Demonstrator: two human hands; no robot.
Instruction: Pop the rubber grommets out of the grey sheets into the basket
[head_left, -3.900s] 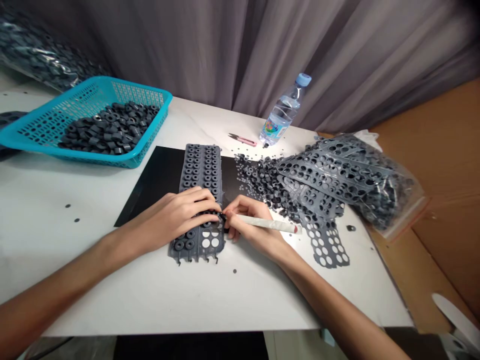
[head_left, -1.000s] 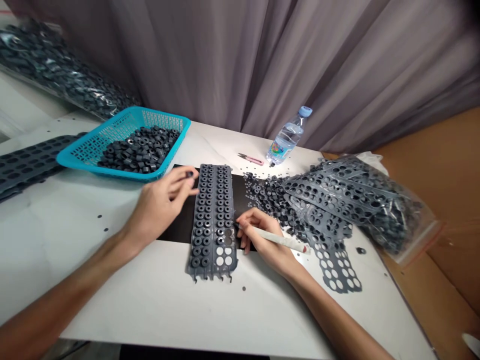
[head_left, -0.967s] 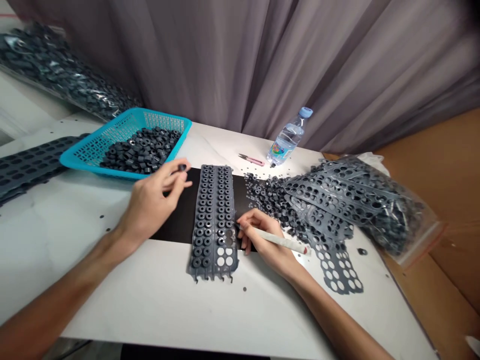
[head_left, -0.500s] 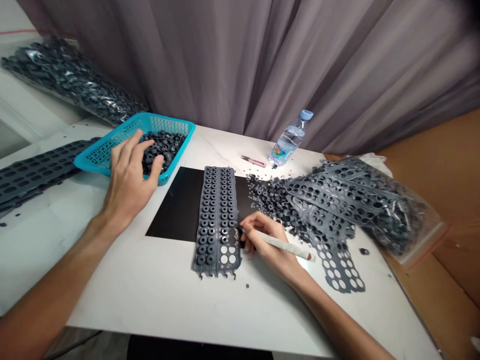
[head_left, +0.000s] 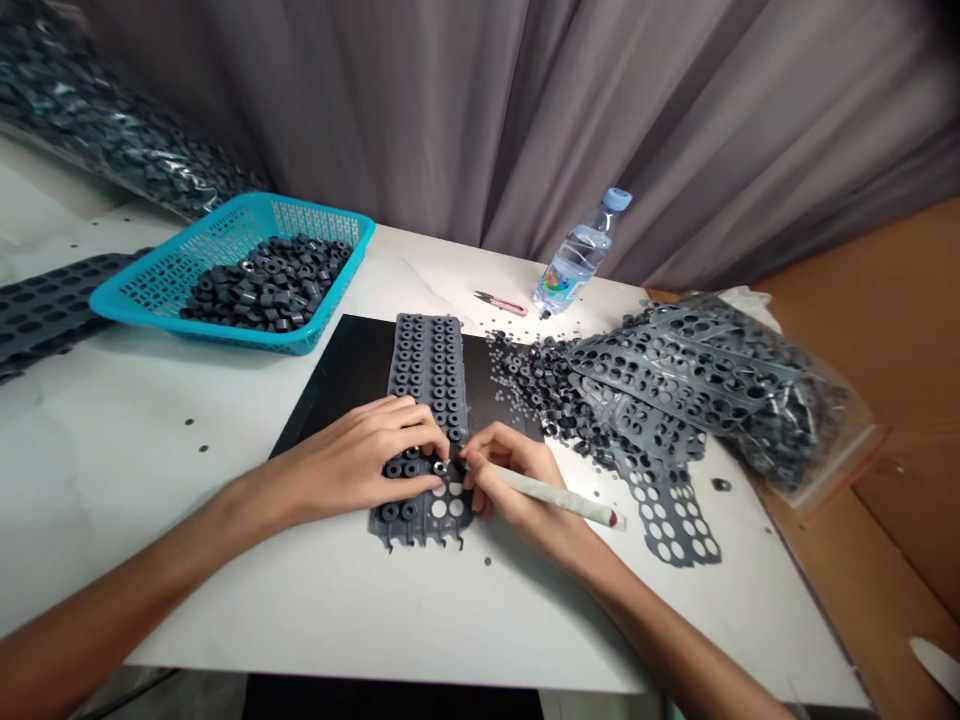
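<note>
A dark grey rubber sheet (head_left: pixel 427 370) bears rows of small ring-shaped parts, with several holes at its near right end showing white table. My left hand (head_left: pixel 375 450) reaches across the sheet, thumb and forefinger closed on one ring-shaped part (head_left: pixel 440 467). In my right hand (head_left: pixel 517 470) is a pen-like tool (head_left: pixel 555 492) with a whitish wrapped handle and a red end. Its tip is hidden by the fingers at the sheet's right edge. Under the sheet lies a black mat (head_left: pixel 330 370).
A blue basket (head_left: pixel 315 335) of loose ring parts stands back left. Behind it is a full plastic bag (head_left: pixel 135 140). Pink thread snips (head_left: pixel 502 303) and a water bottle (head_left: pixel 577 255) stand at the back. Punched sheets (head_left: pixel 675 370) and scraps (head_left: pixel 555 385) lie right.
My left hand has come from over the basket down and right to the sheet, its fingers now closed on a ring-shaped part. My right hand keeps the tool near the sheet's right edge.
</note>
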